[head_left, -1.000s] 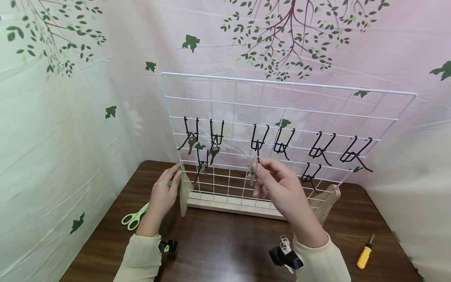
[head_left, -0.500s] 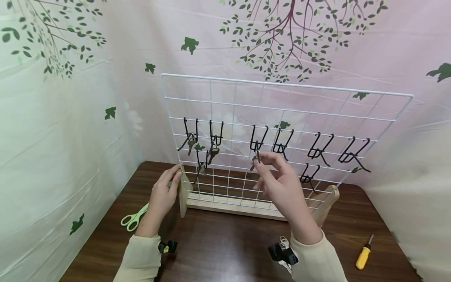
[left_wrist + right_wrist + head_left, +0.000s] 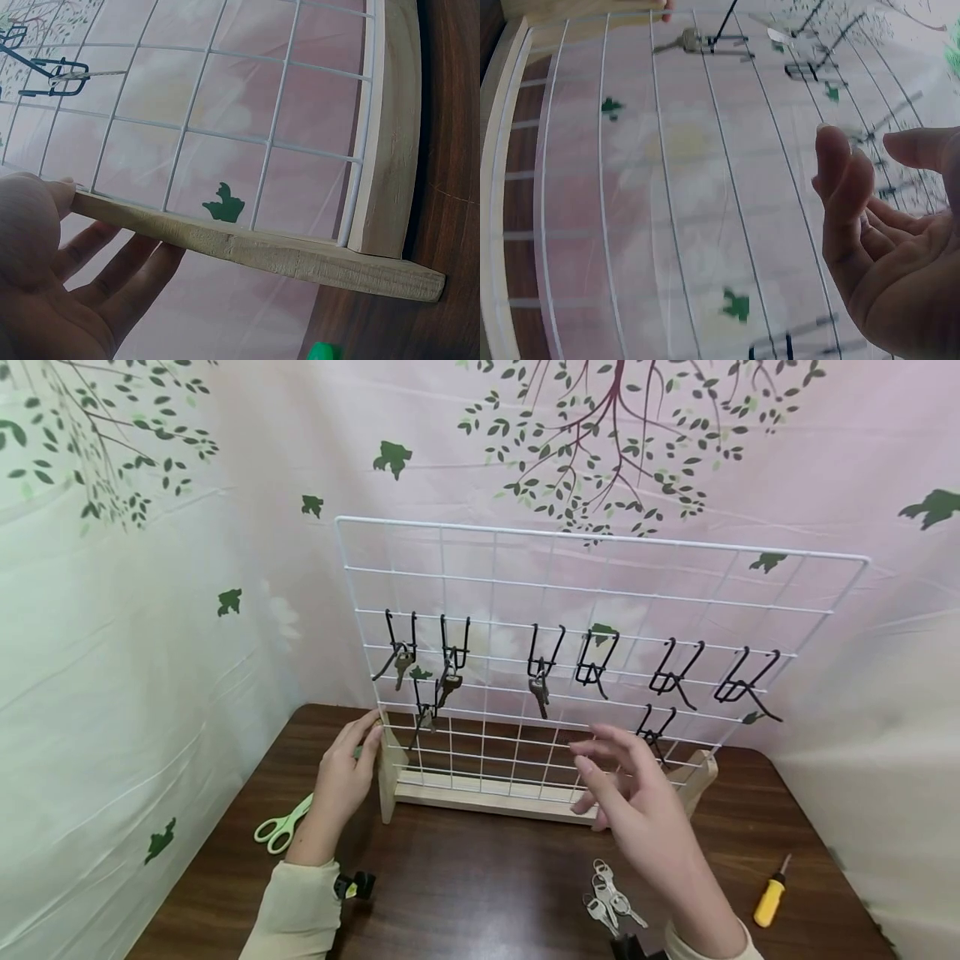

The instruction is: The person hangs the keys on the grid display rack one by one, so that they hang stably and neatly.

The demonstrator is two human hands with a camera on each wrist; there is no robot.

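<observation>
A key (image 3: 537, 693) hangs from a black hook (image 3: 543, 653) near the middle of a white wire grid rack (image 3: 600, 539), just above the right hand (image 3: 630, 789), which hovers in front of the grid with fingers loosely spread and holding nothing. The left hand (image 3: 343, 772) rests straight-fingered against the rack's wooden foot (image 3: 255, 251). Three more keys hang on hooks at the left; four hooks to the right carry nothing. By that count the hanging looks roughly half done, with a bunch of loose keys (image 3: 609, 897) lying on the brown table (image 3: 480, 893). Green scissors (image 3: 281, 827) and a yellow screwdriver (image 3: 769, 897) lie nearby.
</observation>
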